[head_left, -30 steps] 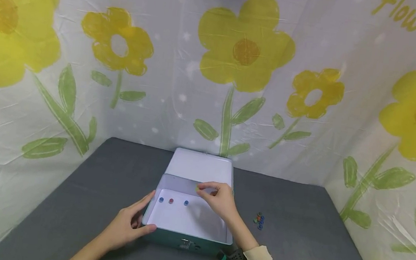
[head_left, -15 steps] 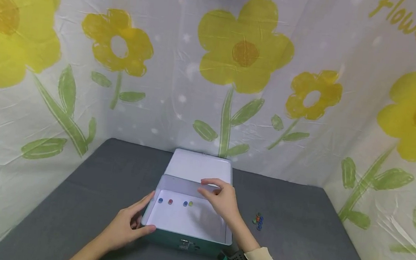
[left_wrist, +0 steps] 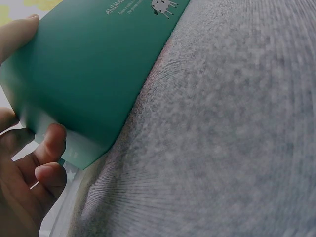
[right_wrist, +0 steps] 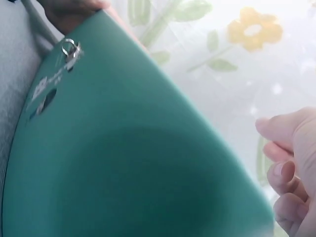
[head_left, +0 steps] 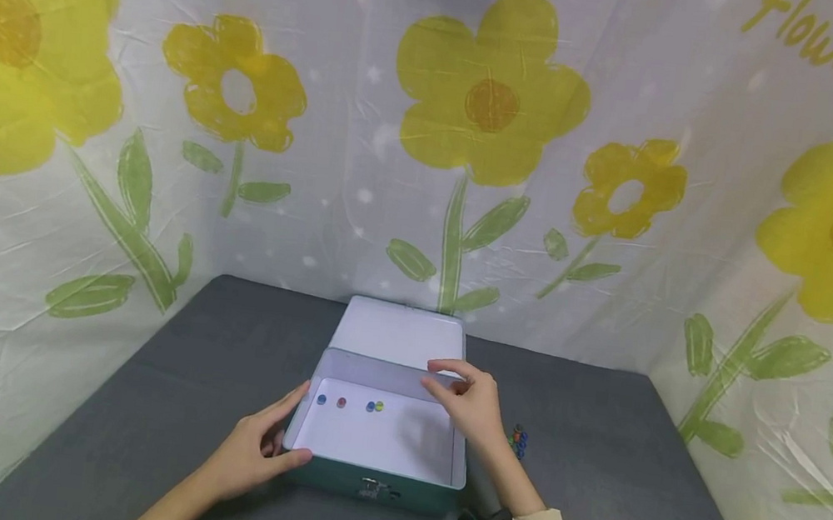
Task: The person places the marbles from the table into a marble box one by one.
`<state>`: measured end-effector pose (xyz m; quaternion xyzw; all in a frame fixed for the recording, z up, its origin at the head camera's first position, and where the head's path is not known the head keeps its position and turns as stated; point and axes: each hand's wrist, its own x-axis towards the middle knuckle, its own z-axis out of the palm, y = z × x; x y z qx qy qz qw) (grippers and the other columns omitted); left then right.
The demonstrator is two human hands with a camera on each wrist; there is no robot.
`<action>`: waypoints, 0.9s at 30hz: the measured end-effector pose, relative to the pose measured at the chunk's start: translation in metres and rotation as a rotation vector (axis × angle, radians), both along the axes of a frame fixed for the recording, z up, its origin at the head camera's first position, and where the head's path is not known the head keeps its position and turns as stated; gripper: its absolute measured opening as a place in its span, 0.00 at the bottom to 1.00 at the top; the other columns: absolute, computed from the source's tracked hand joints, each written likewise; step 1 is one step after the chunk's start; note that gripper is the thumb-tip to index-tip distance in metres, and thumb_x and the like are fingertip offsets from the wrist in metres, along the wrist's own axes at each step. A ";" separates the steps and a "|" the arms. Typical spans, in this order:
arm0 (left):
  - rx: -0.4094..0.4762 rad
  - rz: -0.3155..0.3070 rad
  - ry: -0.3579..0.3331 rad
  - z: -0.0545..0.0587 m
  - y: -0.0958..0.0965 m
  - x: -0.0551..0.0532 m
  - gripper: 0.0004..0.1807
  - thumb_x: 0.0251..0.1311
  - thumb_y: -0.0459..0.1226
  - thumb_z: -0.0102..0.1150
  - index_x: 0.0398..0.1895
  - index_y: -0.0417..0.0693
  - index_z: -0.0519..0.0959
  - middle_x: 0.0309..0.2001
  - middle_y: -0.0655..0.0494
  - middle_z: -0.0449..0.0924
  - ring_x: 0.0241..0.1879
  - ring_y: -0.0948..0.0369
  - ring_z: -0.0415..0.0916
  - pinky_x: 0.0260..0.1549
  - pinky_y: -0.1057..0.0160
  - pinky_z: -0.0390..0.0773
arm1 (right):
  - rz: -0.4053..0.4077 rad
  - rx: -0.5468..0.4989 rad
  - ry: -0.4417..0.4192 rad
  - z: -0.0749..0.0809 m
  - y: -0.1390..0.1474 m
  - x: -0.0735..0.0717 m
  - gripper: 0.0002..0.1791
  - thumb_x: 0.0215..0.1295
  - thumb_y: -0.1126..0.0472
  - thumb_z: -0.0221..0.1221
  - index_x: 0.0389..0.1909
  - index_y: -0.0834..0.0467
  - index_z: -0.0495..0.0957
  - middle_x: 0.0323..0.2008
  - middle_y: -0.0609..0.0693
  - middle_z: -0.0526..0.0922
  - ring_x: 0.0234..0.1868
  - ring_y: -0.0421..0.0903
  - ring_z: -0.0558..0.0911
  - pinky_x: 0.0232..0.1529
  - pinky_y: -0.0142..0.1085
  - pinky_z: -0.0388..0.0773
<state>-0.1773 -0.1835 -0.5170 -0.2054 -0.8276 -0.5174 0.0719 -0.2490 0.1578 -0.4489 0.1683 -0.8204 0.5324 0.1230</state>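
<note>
A green tin box [head_left: 374,484] with a white inside stands with its lid [head_left: 400,331] tipped back. My left hand [head_left: 249,449] grips its near left corner, thumb on the front and fingers along the left side; in the left wrist view those fingers [left_wrist: 52,143] bend against the green wall. On the box floor lie small round bead-like pieces: a blue one [head_left: 322,400], a red one [head_left: 342,403], another blue one [head_left: 370,406] and a yellow-green one [head_left: 379,406] right beside it. My right hand [head_left: 470,403] hovers over the box's right side, thumb and forefinger apart, holding nothing.
On the dark grey table [head_left: 615,463], to the right of the box, several blue, green and orange pieces [head_left: 521,444] lie in a small heap, partly behind my right forearm. A flower-printed curtain [head_left: 351,162] surrounds the table at the back and sides.
My right hand has let go of the yellow-green piece, which now lies beside the right-hand blue one, and has moved right with thumb and forefinger parted. The left hand has stayed in place.
</note>
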 end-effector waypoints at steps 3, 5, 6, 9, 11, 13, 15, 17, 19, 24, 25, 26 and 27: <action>-0.002 0.001 -0.005 0.002 0.001 0.000 0.49 0.59 0.39 0.78 0.83 0.49 0.64 0.48 0.50 0.78 0.24 0.70 0.65 0.21 0.69 0.68 | -0.026 0.006 -0.002 -0.001 0.010 0.001 0.12 0.66 0.61 0.74 0.49 0.51 0.91 0.10 0.49 0.71 0.11 0.34 0.59 0.17 0.29 0.57; -0.006 0.005 -0.004 0.003 0.001 0.000 0.49 0.59 0.39 0.78 0.82 0.49 0.64 0.47 0.51 0.77 0.24 0.70 0.65 0.21 0.69 0.68 | -0.046 0.012 0.003 -0.002 0.017 0.002 0.12 0.65 0.61 0.74 0.49 0.53 0.91 0.10 0.50 0.70 0.11 0.34 0.59 0.17 0.29 0.57; -0.011 0.006 -0.003 0.003 0.002 0.000 0.49 0.59 0.39 0.78 0.82 0.49 0.64 0.44 0.52 0.76 0.24 0.70 0.65 0.21 0.70 0.68 | -0.053 0.013 0.005 -0.003 0.020 0.003 0.13 0.64 0.62 0.75 0.49 0.54 0.91 0.10 0.50 0.70 0.11 0.33 0.59 0.16 0.29 0.57; -0.014 0.007 0.001 0.003 0.002 0.000 0.49 0.59 0.39 0.79 0.82 0.50 0.64 0.40 0.55 0.74 0.24 0.70 0.65 0.21 0.70 0.68 | -0.066 0.013 0.019 -0.007 0.030 0.005 0.14 0.63 0.63 0.75 0.49 0.56 0.90 0.11 0.46 0.71 0.11 0.32 0.58 0.16 0.28 0.56; -0.014 0.006 0.002 0.003 0.002 0.000 0.49 0.59 0.39 0.78 0.83 0.50 0.64 0.41 0.54 0.75 0.24 0.70 0.65 0.21 0.70 0.68 | -0.068 0.014 0.027 -0.010 0.037 0.006 0.14 0.63 0.63 0.76 0.49 0.56 0.90 0.14 0.46 0.75 0.11 0.31 0.57 0.16 0.28 0.56; -0.011 0.004 0.000 0.003 0.001 0.000 0.49 0.59 0.39 0.78 0.83 0.51 0.64 0.45 0.52 0.77 0.24 0.70 0.65 0.21 0.70 0.68 | -0.074 0.023 0.032 -0.012 0.044 0.007 0.13 0.63 0.63 0.75 0.48 0.55 0.91 0.14 0.46 0.76 0.11 0.30 0.57 0.16 0.28 0.55; -0.010 0.003 -0.001 0.003 0.001 0.000 0.49 0.59 0.39 0.78 0.83 0.50 0.64 0.50 0.50 0.78 0.24 0.71 0.65 0.21 0.70 0.68 | -0.076 0.029 0.032 -0.014 0.052 0.008 0.13 0.63 0.63 0.75 0.48 0.55 0.90 0.12 0.46 0.72 0.11 0.29 0.56 0.16 0.27 0.55; -0.010 0.005 -0.002 0.002 0.002 0.000 0.49 0.59 0.40 0.78 0.82 0.50 0.64 0.52 0.48 0.78 0.24 0.71 0.65 0.21 0.70 0.68 | -0.076 0.035 0.033 -0.016 0.059 0.010 0.13 0.64 0.63 0.75 0.49 0.56 0.90 0.09 0.44 0.68 0.11 0.29 0.56 0.16 0.27 0.55; -0.012 0.004 -0.002 0.002 0.002 0.000 0.49 0.59 0.40 0.78 0.82 0.50 0.64 0.49 0.49 0.78 0.24 0.71 0.65 0.22 0.70 0.68 | -0.078 0.038 0.033 -0.018 0.066 0.010 0.14 0.64 0.63 0.74 0.50 0.59 0.89 0.09 0.42 0.66 0.11 0.30 0.56 0.15 0.27 0.55; -0.013 0.000 0.011 0.002 0.002 0.000 0.49 0.59 0.39 0.78 0.82 0.49 0.64 0.40 0.54 0.74 0.24 0.70 0.65 0.22 0.70 0.68 | -0.115 0.059 0.038 -0.024 0.085 0.013 0.16 0.64 0.64 0.74 0.52 0.64 0.88 0.09 0.42 0.65 0.11 0.29 0.56 0.15 0.28 0.56; -0.010 -0.002 0.017 0.002 0.002 0.000 0.49 0.59 0.39 0.78 0.82 0.48 0.64 0.40 0.54 0.74 0.24 0.70 0.65 0.22 0.70 0.68 | -0.125 0.064 0.036 -0.025 0.088 0.014 0.16 0.64 0.64 0.74 0.51 0.64 0.88 0.09 0.42 0.65 0.11 0.29 0.56 0.14 0.28 0.56; -0.006 -0.002 0.027 0.002 0.001 0.000 0.49 0.59 0.39 0.79 0.82 0.47 0.65 0.42 0.53 0.75 0.24 0.70 0.65 0.21 0.69 0.68 | -0.135 0.071 0.034 -0.026 0.092 0.014 0.16 0.64 0.64 0.74 0.51 0.64 0.88 0.08 0.43 0.66 0.11 0.29 0.56 0.14 0.28 0.56; -0.003 -0.003 0.034 0.002 0.001 -0.001 0.49 0.58 0.39 0.79 0.82 0.47 0.65 0.42 0.52 0.75 0.23 0.70 0.65 0.21 0.69 0.68 | -0.145 0.078 0.033 -0.027 0.096 0.015 0.16 0.64 0.63 0.74 0.51 0.63 0.88 0.08 0.44 0.67 0.11 0.29 0.57 0.14 0.28 0.56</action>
